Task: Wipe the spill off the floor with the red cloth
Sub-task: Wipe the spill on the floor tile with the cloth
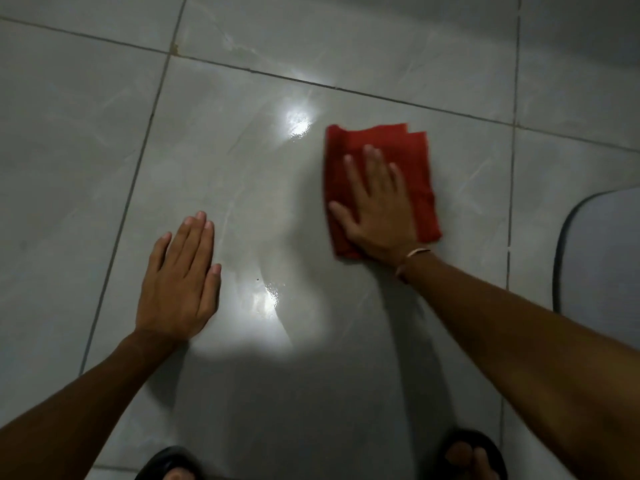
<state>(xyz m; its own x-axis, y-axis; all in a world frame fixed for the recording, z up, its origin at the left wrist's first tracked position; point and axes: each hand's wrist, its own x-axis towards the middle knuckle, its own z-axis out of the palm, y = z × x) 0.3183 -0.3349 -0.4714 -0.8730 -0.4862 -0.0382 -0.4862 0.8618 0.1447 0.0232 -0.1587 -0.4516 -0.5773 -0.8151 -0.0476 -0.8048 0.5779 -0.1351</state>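
A grey tiled floor (242,188) with dark grout lines is seen, with wet glare patches (270,299) on the central tile. The red cloth (412,157), folded, is pressed flat under the right hand (377,216), fingers spread. The left hand (180,282) is laid flat on the floor, holding nothing.

Grey tile floor (381,57) w/ dark grout lines is carrying everything. Red cloth (412,161) is lying folded on it, flat under the right hand (379,216), which is pressing palm-down. Wet spill (273,299) is glinting left of that grip & nearer the person, just beside the left hand (180,285), which is resting flat on the tile. Grey mat (602,258) w/ dark edge is lying well right of the cloth. Sandalled feet (471,459) are standing at the bottom.
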